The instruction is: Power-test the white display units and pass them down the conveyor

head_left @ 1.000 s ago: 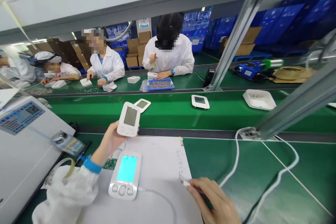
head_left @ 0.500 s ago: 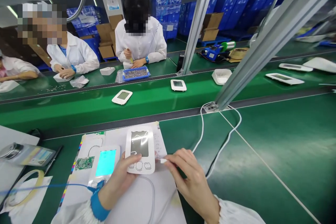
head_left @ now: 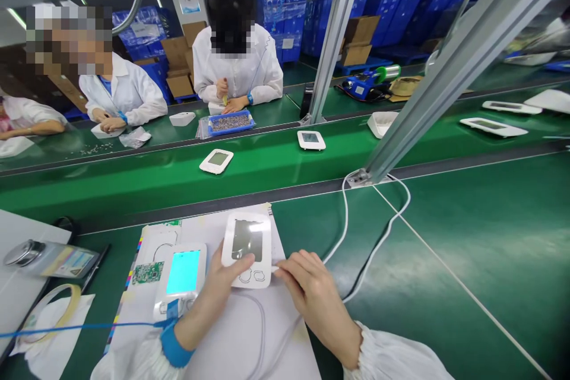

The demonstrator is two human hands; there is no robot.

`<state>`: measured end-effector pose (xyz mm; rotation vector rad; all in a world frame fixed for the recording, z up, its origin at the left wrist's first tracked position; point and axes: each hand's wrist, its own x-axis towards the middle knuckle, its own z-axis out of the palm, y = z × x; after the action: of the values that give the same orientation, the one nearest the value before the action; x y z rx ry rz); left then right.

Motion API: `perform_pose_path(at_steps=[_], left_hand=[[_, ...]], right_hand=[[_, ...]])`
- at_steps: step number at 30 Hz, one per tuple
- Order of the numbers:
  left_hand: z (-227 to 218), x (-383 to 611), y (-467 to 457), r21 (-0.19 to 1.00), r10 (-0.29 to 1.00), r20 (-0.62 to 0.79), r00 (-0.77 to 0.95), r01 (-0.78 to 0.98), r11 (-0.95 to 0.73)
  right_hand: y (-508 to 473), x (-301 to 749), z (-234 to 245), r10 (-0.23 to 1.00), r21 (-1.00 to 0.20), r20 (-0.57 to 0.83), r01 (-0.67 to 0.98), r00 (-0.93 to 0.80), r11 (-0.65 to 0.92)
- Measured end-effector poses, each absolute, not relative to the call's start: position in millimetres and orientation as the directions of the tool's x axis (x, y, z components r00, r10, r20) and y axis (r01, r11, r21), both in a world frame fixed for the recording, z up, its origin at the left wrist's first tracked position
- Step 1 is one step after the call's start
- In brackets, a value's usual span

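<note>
Two hands now meet at the white monitor unit (head_left: 247, 247), brought down onto the paper sheet (head_left: 240, 338) since a second ago: left hand (head_left: 221, 285) grips its lower edge, right hand (head_left: 307, 291) pinches what seems a cable plug (head_left: 275, 269) against its side.

The left hand (head_left: 222, 285) hides the white device's (head_left: 247, 247) lower corner; the right hand's (head_left: 312, 297) fingertips cover the plug.

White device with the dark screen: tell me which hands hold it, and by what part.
The left hand holds the white device at its lower left edge, thumb on the front below the screen. The right hand pinches a small white plug at the device's lower right side.
</note>
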<state>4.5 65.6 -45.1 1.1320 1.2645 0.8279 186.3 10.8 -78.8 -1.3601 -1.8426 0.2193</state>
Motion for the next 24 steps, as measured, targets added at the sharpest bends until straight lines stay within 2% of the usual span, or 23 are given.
perform_pose_path(at_steps=[4, 9, 11, 13, 15, 17, 19, 21, 24], left_hand=[[-52, 4, 66, 0.928, 0.985, -0.046, 0.164, 0.372, -0.019], [-33, -22, 49, 0.792, 0.958, -0.005, 0.288, 0.586, -0.172], [-18, -47, 42, 0.732, 0.976, 0.027, 0.214, 0.661, -0.165], [-8, -77, 35, 0.667, 0.995, 0.075, 0.06, 0.739, -0.095], [-6, -104, 27, 0.615, 0.989, 0.113, -0.095, 0.789, 0.005], [-15, -121, 19, 0.595, 0.974, 0.122, -0.191, 0.8, 0.083], [-29, -125, 11, 0.608, 0.965, 0.112, -0.238, 0.784, 0.123], [-43, -121, 4, 0.651, 0.961, 0.103, -0.257, 0.748, 0.13], [-54, -108, -5, 0.746, 0.968, 0.087, -0.234, 0.659, 0.093]], right_hand=[[17, 189, -89, 0.889, -0.56, 0.453, 0.754, -0.068, 0.343], [18, 195, -93, 0.883, -0.545, 0.462, 0.76, -0.079, 0.353], [15, 194, -90, 0.866, -0.536, 0.495, 0.76, -0.069, 0.367], [8, 185, -85, 0.824, -0.5, 0.559, 0.758, -0.086, 0.419], [0, 164, -81, 0.762, -0.417, 0.613, 0.735, -0.206, 0.535], [-8, 135, -80, 0.705, -0.329, 0.594, 0.682, -0.388, 0.653], [-11, 105, -83, 0.683, -0.266, 0.549, 0.673, -0.482, 0.69], [-11, 83, -86, 0.679, -0.242, 0.536, 0.68, -0.501, 0.692], [-7, 74, -87, 0.736, -0.29, 0.508, 0.716, -0.447, 0.635]])
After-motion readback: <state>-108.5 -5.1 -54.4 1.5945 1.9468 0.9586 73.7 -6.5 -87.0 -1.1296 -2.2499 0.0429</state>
